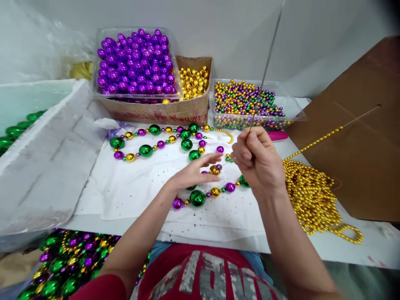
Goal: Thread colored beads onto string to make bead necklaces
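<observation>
My right hand (261,160) is closed in a fist around a long thin needle-like rod (271,50) that points up toward the wall. My left hand (195,171) reaches in from the left with thumb and fingers apart. Just beyond its fingertips are a gold bead (214,170) and a small purple bead (219,167), with a thin line running toward my right fist. Around both hands curves a bead strand (197,198) of green, purple and gold balls on a white cloth (137,189). Part of the strand is hidden behind my hands.
At the back stand a clear tub of purple beads (134,62), a cardboard box (153,112) with gold beads, and a clear tray of small mixed beads (243,100). Right are piled gold bead chains (309,196) and a cardboard panel (359,137); left, a white foam box (40,166).
</observation>
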Demonstrator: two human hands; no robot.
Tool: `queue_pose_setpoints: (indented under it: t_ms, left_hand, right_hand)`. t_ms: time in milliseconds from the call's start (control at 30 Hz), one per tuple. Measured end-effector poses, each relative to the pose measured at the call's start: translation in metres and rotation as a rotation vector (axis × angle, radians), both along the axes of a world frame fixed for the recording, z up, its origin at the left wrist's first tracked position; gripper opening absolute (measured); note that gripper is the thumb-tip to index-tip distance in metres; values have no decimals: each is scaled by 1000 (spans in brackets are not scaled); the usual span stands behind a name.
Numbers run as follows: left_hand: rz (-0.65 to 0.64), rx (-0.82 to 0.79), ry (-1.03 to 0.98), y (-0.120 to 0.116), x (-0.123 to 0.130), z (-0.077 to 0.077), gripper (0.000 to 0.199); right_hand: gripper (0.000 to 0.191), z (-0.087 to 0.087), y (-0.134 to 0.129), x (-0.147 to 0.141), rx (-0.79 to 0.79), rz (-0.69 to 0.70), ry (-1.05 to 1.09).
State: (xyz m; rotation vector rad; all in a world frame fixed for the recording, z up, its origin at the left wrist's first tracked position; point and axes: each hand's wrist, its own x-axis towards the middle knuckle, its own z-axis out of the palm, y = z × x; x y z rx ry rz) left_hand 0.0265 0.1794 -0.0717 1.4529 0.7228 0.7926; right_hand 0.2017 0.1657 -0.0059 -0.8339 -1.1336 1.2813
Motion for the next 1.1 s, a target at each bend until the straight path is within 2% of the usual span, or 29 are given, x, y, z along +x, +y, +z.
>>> queue_pose_setpoints:
  t_ms: [100,200,267,400,467,533,567,633,700,733,833,967,1100]
  left_hand:
    - [45,90,201,-4,1,-35,57]
    - [78,167,417,-10,-5,-55,26]
    - [50,205,606,-14,-16,-59,19]
    - [50,257,952,-20,-41,-55,31]
    - [93,311,970,-21,-41,-51,53]
    - [123,401,862,-21,-29,-50,71]
    - [113,447,790,-20,-19,-51,72]
    - [46,504,684,-19,2,-56,56]
    - [-14,504,673,-16,17,-65,32]
    - [-22,495,693,-15,20,-70,26]
    - [-5,494,792,-12,16,-82,25]
    - [7,544,947,-9,0,-86,24]
    - [54,592,1034,-8,-6,-87,22]
  right_hand:
    - [21,10,0,-2,18,-6,15]
    - [17,7,2,8,22,-39,142]
    - [14,-4,5,20,2,-63,232]
    - [15,-41,5,34,-111,-130,332]
    - [16,-60,0,29,-191,-125,368]
    - [15,-72,-7,17,-266,-79,397]
    - [14,-75,-10,10,-295,-50,410]
    - [11,-77,-14,1,-329,-4,433]
    - [10,-77,-15,2,-325,-6,439]
    - [11,-77,-15,8,-309,-35,434]
    - [14,-84,-13,36,-240,-192,425]
    - [14,-96,-13,72,-129,-409,439]
    - [11,-97,-15,90,-80,-442,441]
